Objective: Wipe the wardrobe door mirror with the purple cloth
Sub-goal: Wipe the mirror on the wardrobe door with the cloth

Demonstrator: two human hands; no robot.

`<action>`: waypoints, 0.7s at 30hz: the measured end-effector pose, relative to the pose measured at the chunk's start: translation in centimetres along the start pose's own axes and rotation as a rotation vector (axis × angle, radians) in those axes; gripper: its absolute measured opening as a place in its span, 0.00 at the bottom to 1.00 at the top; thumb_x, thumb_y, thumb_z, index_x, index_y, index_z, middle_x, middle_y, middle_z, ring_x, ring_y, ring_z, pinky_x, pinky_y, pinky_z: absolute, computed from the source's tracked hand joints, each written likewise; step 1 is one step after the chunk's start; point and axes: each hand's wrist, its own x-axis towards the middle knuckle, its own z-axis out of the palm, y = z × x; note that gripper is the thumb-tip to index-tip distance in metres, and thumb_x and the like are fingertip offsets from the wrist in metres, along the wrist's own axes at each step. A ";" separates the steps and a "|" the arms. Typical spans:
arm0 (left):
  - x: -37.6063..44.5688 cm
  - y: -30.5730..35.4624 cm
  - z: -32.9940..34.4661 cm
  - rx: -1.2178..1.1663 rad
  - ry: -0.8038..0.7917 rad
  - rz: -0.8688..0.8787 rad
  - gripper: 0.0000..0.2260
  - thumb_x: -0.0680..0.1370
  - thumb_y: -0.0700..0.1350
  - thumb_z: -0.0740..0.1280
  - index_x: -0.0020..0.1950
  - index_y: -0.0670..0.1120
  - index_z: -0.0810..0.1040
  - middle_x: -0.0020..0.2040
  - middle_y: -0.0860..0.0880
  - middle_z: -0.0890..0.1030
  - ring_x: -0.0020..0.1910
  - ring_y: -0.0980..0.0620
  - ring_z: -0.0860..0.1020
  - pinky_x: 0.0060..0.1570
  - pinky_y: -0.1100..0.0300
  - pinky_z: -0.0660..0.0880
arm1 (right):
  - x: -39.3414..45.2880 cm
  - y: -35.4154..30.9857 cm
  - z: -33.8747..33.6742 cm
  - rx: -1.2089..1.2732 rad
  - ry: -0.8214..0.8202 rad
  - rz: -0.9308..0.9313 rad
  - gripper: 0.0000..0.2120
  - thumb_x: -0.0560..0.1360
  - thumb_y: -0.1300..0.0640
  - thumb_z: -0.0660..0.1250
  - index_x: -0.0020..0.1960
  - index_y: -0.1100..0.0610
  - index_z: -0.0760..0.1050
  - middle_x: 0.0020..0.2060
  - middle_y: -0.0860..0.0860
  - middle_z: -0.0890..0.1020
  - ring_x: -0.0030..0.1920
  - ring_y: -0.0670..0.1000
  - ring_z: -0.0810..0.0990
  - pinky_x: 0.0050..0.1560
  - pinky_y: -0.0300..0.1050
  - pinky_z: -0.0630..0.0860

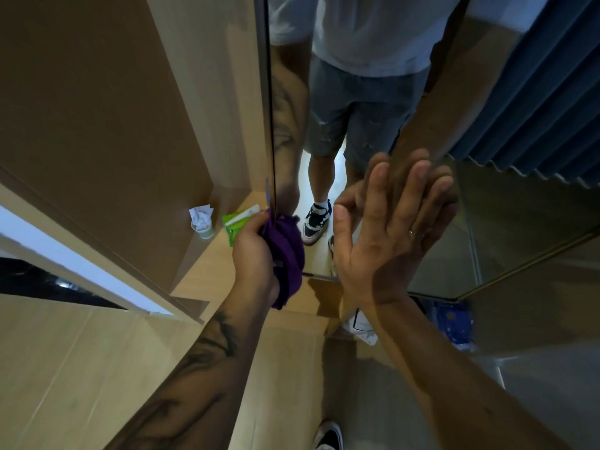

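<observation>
The wardrobe door mirror [367, 102] fills the upper right and reflects a person's shirt, shorts and shoes. My left hand [255, 254] grips the bunched purple cloth [285, 258] against the mirror's left edge, low on the door. My right hand [386, 232] lies flat on the glass with straight fingers, to the right of the cloth, and meets its own reflection. A ring shows on one finger.
Wooden wardrobe panels [97, 108] stand at the left. On a wooden shelf [207, 271] sit a small cup with crumpled tissue [203, 220] and a green packet [238, 224]. A blue curtain [535, 92] is reflected at the right. My shoe [329, 436] is on the floor below.
</observation>
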 end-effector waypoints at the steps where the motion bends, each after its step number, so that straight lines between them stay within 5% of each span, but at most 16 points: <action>1: -0.2 0.4 0.1 -0.013 -0.019 0.026 0.18 0.80 0.47 0.63 0.63 0.36 0.80 0.59 0.33 0.82 0.54 0.38 0.80 0.53 0.49 0.73 | 0.0 0.1 0.0 0.006 -0.001 -0.003 0.44 0.82 0.40 0.66 0.84 0.45 0.39 0.82 0.46 0.34 0.82 0.53 0.35 0.79 0.69 0.50; 7: 0.4 -0.4 -0.5 0.046 -0.078 0.000 0.19 0.81 0.51 0.61 0.59 0.38 0.82 0.59 0.36 0.83 0.57 0.37 0.82 0.57 0.48 0.76 | 0.0 0.2 0.1 0.031 0.004 -0.002 0.43 0.82 0.40 0.66 0.84 0.44 0.40 0.83 0.45 0.38 0.82 0.51 0.35 0.79 0.68 0.50; 9: 1.3 -1.4 -1.1 0.083 -0.075 -0.070 0.18 0.83 0.49 0.58 0.54 0.40 0.83 0.51 0.39 0.87 0.47 0.42 0.85 0.52 0.52 0.78 | 0.0 0.1 0.3 0.029 0.009 0.016 0.44 0.82 0.41 0.67 0.84 0.45 0.40 0.83 0.50 0.46 0.82 0.51 0.35 0.79 0.68 0.49; 12: 2.9 -2.7 -2.2 0.079 -0.055 -0.130 0.14 0.83 0.47 0.57 0.46 0.46 0.80 0.36 0.47 0.84 0.34 0.50 0.83 0.36 0.60 0.77 | 0.0 0.0 0.4 0.031 0.011 0.008 0.44 0.81 0.41 0.67 0.84 0.45 0.40 0.83 0.45 0.38 0.82 0.52 0.35 0.80 0.68 0.48; 17: 3.7 -4.1 -3.7 0.015 -0.043 -0.269 0.15 0.81 0.51 0.61 0.59 0.45 0.83 0.53 0.43 0.84 0.48 0.43 0.83 0.58 0.48 0.77 | 0.2 -0.1 0.3 0.029 0.010 -0.001 0.43 0.82 0.41 0.67 0.84 0.45 0.40 0.82 0.44 0.35 0.82 0.52 0.35 0.80 0.68 0.48; 21: 3.0 -5.2 -4.9 -0.132 -0.056 -0.324 0.17 0.82 0.51 0.60 0.66 0.45 0.79 0.54 0.41 0.84 0.47 0.42 0.84 0.42 0.51 0.83 | -0.2 -0.3 -1.2 0.069 -0.063 -0.012 0.40 0.82 0.44 0.67 0.84 0.49 0.46 0.83 0.47 0.38 0.82 0.56 0.41 0.79 0.69 0.51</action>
